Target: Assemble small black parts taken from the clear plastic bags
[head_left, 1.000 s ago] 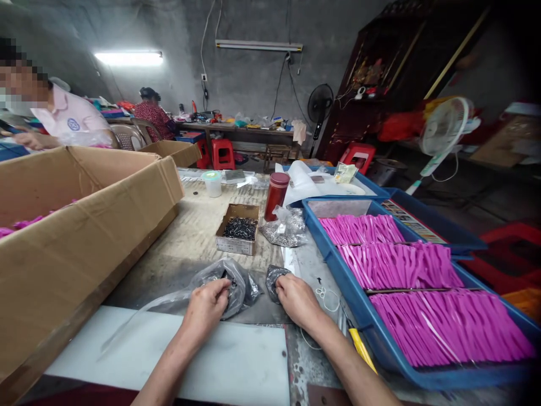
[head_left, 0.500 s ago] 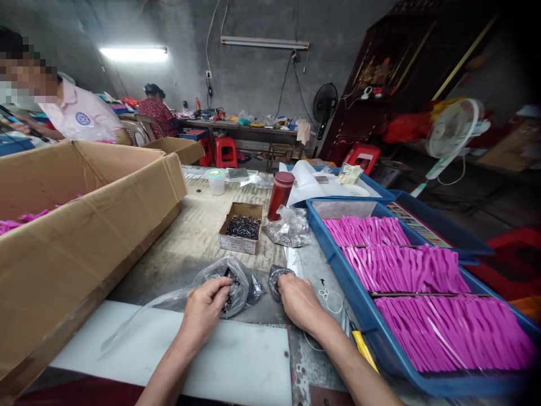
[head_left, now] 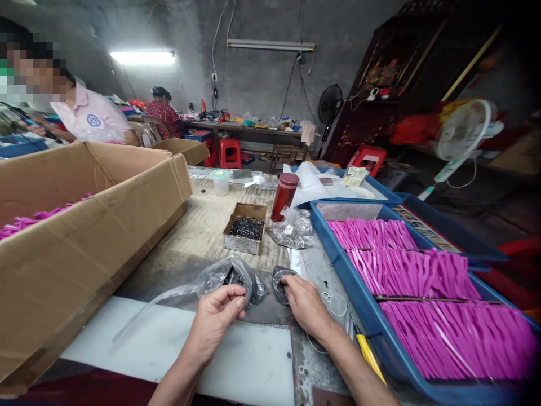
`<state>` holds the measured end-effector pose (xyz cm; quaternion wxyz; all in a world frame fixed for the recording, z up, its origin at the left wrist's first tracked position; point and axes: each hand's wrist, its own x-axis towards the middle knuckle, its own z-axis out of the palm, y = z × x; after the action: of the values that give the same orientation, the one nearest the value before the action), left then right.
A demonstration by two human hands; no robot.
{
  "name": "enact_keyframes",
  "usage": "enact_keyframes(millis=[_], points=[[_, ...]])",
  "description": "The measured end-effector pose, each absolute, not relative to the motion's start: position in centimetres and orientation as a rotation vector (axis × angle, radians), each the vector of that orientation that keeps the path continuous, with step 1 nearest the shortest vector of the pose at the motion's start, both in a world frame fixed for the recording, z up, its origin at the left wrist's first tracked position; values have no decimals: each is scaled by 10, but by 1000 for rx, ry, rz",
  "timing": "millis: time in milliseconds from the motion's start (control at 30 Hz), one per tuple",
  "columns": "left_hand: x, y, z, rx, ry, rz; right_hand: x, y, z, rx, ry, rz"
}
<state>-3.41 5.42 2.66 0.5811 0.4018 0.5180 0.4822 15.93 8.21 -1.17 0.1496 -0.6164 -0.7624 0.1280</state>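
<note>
Has left hand (head_left: 217,317) pinched just below translucent grey plastic bag (head_left: 217,275), lower centre, right hand (head_left: 307,304), grip unclear, touching small dark bag (head_left: 278,285).

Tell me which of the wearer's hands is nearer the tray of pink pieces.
Right. The right hand is at the small bag, a little left of the tray; the left hand is farther left, by the larger bag's near side.

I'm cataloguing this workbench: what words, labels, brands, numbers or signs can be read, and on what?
No text is readable.
Small cardboard box: front print too small.
Round badge on pink shirt: too blurred.
Pale packet: markings too small.
Clear bag at left hand: no visible lettering.
</note>
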Motion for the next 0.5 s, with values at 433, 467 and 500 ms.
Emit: enact_keyframes(millis=[433,467,500], points=[[-24,43,20,717,1023,1020,162,70,-2,-1589,-1907,549],[-23,43,20,713,1012,1009,161,67,-1,-1579,-1848,588],[-22,42,20,712,1001,1001,159,63,1,-1553,-1762,656]])
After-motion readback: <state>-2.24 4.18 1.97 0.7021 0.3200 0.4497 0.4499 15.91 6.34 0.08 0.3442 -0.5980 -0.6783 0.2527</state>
